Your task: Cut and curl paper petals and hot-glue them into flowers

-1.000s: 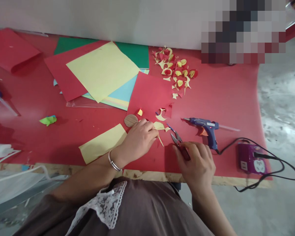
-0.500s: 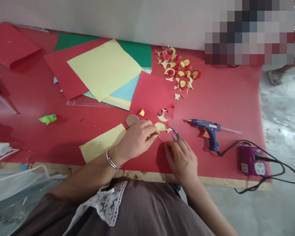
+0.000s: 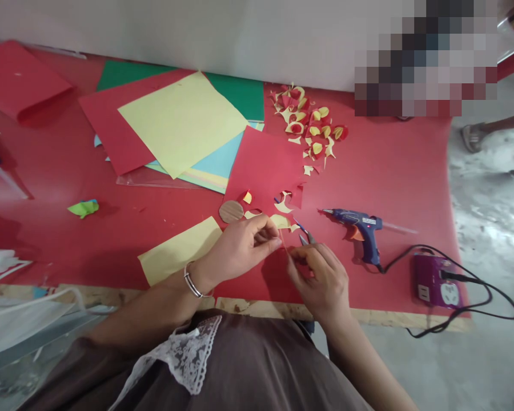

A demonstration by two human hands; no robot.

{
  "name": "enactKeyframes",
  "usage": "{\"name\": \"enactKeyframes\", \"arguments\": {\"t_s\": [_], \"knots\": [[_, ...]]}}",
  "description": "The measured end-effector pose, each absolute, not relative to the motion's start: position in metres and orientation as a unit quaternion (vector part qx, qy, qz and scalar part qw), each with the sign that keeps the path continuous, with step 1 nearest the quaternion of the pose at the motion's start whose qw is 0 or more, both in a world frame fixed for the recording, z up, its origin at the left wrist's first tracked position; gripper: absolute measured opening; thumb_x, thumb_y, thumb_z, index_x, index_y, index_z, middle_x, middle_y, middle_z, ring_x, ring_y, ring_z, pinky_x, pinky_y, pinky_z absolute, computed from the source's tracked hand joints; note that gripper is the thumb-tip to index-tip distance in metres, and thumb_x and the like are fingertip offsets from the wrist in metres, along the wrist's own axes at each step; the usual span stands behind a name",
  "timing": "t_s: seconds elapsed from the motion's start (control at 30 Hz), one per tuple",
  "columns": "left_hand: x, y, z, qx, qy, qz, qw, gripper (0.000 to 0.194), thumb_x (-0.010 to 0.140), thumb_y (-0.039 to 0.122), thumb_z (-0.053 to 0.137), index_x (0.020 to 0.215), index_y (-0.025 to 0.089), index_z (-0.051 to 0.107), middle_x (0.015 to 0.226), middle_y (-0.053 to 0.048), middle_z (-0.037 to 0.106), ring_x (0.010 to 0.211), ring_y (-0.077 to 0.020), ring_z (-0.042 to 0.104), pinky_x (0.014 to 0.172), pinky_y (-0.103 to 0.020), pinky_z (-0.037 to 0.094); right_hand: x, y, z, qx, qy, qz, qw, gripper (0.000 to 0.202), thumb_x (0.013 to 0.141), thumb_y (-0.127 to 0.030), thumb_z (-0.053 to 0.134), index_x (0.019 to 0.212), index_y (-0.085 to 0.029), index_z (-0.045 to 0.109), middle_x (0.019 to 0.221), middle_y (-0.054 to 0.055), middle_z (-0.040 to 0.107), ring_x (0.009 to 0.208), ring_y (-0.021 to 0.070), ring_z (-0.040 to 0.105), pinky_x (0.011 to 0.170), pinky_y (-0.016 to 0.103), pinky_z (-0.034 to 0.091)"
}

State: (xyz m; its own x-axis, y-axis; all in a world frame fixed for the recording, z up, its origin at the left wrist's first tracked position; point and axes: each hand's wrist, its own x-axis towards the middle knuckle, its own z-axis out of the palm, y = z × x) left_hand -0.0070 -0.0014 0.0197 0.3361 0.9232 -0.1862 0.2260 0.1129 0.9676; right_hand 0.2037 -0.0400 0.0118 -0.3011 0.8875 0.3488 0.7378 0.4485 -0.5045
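A thin reddish strip [image 3: 284, 242] spans the gap between my two hands. My left hand [image 3: 251, 242], with a bracelet at the wrist, pinches its upper end. At the lower end, my right hand [image 3: 321, 277] has its fingers closed on the strip. Just beyond the hands are yellow paper scraps [image 3: 281, 221] and partly hidden scissors [image 3: 307, 235]. A brown round disc [image 3: 231, 212] lies beyond my left hand, beside a small red and yellow piece [image 3: 247, 197]. Yellow paper [image 3: 177, 251] lies left of my left hand.
A blue glue gun [image 3: 360, 224] lies on the right, wired to a purple power socket [image 3: 439, 279]. Curled red and yellow pieces [image 3: 310, 123] are heaped farther back. Paper sheets [image 3: 182, 123] overlap at back left. A green piece [image 3: 84, 208] sits left. A person's foot [image 3: 473, 138] shows far right.
My hands have shifted slightly, and the strip between them now looks straighter. A yellow scrap beside the disc has come into view from behind my left hand.
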Motion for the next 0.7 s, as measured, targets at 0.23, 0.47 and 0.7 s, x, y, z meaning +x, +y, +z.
{"name": "enactKeyframes", "arguments": {"t_s": [0.23,0.47,0.7], "knots": [[-0.001,0.000,0.015,0.514,0.514,0.335,0.599,0.020,0.092,0.029,0.080,0.090,0.017,0.064,0.088,-0.005,0.077,0.084,-0.0173,0.076,0.080,-0.031,0.062,0.191,-0.032,0.015,-0.458,-0.833,0.112,0.289,0.017,0.096,-0.009,0.062,0.086,-0.023,0.062,0.077,0.002,0.069,0.072,0.0189,0.063,0.072,0.031,0.052],[-0.005,0.002,0.007,0.470,0.489,0.368,0.637,0.022,0.091,0.032,0.081,0.090,0.016,0.066,0.084,-0.005,0.078,0.078,-0.0157,0.076,0.074,-0.028,0.062,0.194,-0.025,0.022,-0.457,-0.823,0.142,0.305,0.013,0.101,-0.014,0.065,0.091,-0.023,0.064,0.080,0.002,0.070,0.073,0.0171,0.065,0.070,0.030,0.054],[-0.004,0.005,0.005,0.400,0.483,0.398,0.670,0.031,0.084,0.038,0.087,0.091,0.016,0.066,0.087,-0.007,0.080,0.082,-0.0193,0.080,0.073,-0.028,0.062,0.198,-0.026,0.019,-0.427,-0.827,0.150,0.334,0.015,0.099,-0.023,0.077,0.110,-0.022,0.068,0.090,0.005,0.076,0.080,0.0203,0.072,0.072,0.033,0.058]]}}
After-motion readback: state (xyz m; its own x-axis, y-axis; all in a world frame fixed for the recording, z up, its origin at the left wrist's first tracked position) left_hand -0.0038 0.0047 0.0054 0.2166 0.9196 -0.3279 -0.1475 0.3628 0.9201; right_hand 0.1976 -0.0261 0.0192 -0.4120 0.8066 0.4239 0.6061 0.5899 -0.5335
